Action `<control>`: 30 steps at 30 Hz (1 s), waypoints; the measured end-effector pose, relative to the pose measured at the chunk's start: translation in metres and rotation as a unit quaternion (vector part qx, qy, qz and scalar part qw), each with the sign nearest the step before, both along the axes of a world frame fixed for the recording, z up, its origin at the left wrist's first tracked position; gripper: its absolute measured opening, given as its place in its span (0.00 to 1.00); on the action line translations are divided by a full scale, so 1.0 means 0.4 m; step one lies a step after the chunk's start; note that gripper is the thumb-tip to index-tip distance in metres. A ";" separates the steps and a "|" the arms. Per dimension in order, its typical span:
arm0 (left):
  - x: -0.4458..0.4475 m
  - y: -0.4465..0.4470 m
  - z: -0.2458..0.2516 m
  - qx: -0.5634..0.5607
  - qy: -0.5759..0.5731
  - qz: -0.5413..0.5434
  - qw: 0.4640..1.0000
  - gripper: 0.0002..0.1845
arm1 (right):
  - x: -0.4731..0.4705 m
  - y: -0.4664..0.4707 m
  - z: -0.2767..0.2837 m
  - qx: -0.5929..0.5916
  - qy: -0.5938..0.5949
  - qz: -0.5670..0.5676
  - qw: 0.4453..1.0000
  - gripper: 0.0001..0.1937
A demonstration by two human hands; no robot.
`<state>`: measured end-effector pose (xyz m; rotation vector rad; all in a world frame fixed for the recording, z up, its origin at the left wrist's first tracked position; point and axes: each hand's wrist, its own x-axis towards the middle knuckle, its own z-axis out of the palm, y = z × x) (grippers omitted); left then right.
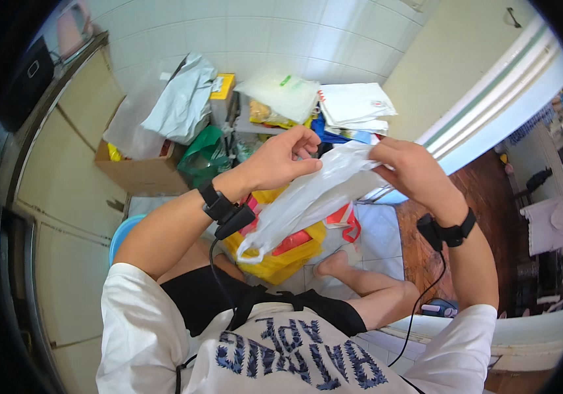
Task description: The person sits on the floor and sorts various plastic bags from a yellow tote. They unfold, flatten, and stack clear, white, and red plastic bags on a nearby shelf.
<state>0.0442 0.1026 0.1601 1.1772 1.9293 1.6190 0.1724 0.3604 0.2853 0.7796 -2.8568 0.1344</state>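
My right hand (402, 165) pinches one end of a white plastic bag (318, 187) and holds it up in front of me. The bag droops down to the left, its looped handle (252, 253) hanging lowest. Beside the bag's upper part is my left hand (281, 160), with thumb and loosely curled fingers apart and nothing visible between them. Below, between my legs, a yellow plastic bag (281, 268) sits on the floor, partly covered by the white one. Red packaging (292, 242) shows inside it.
A cardboard box (143, 172) holding plastic bags stands by the cabinet (50, 172). Along the tiled wall lie a green bag (205, 157), a pale clear bag (284, 93) and white flat bags (357, 103). A blue basin (123, 236) is at left, a red-ribboned item (350, 224) at right.
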 end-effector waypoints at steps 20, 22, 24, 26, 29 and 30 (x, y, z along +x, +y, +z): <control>-0.242 -0.411 -0.298 -0.222 -0.162 0.267 0.924 0.04 | 0.062 0.205 -0.083 0.030 -0.082 -0.076 0.993 0.11; -0.269 -0.433 -0.259 -0.247 -0.176 0.237 0.923 0.04 | 0.058 0.204 -0.117 0.013 -0.059 -0.079 0.995 0.11; -0.276 -0.463 -0.188 -0.262 -0.279 0.170 0.908 0.18 | 0.054 0.191 -0.138 -0.032 -0.044 -0.086 0.995 0.12; -0.267 -0.475 -0.096 -0.226 -0.319 0.073 0.918 0.41 | 0.039 0.171 -0.132 -0.058 -0.048 -0.088 0.993 0.13; -0.230 -0.373 0.007 -0.160 0.035 0.140 0.976 0.53 | 0.019 0.116 -0.094 -0.120 -0.110 -0.136 0.977 0.14; -0.199 -0.322 0.027 -0.115 0.087 0.061 0.988 0.55 | 0.006 0.089 -0.078 -0.135 -0.104 -0.114 0.979 0.16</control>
